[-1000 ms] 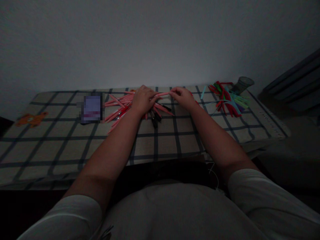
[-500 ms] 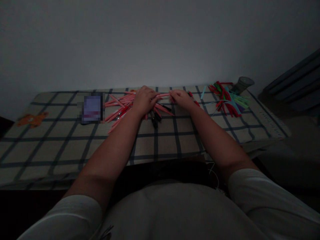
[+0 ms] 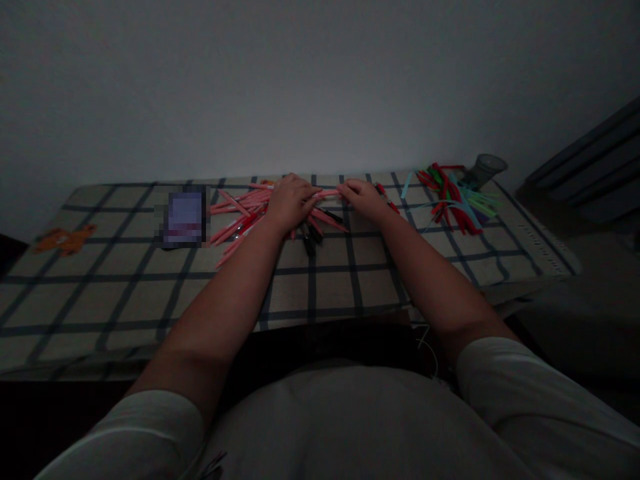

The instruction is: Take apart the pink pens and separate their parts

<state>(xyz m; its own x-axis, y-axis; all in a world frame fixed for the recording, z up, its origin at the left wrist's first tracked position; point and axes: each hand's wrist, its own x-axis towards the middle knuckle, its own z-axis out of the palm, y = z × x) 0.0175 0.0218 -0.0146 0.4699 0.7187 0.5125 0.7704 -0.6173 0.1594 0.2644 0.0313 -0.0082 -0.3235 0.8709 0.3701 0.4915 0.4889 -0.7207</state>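
Note:
Between my two hands a slim pink pen point(image 3: 329, 193) lies roughly level, just above the cloth. My left hand point(image 3: 291, 203) is closed on its left end, fingers bent over the pile. The thumb and fingers of my right hand point(image 3: 362, 198) pinch the other end. Under and beside my left hand spreads a loose heap of pink pens point(image 3: 234, 231), with a few red ones among them. Black pen ends point(image 3: 310, 241) stick out toward me below that hand. A few red and black pens point(image 3: 386, 196) lie just beyond my right hand.
A checked cloth point(image 3: 330, 287) covers the table, which meets a wall. To the right are colourful strips point(image 3: 455, 207) and a clear cup point(image 3: 487, 168). A blurred phone-like object point(image 3: 184, 217) lies left of the pens, an orange bear-shaped piece point(image 3: 65, 239) farther left.
Both hands have barely moved; the fingers of my left hand have shifted slightly right along the pink pen. Everything else stays where it was.

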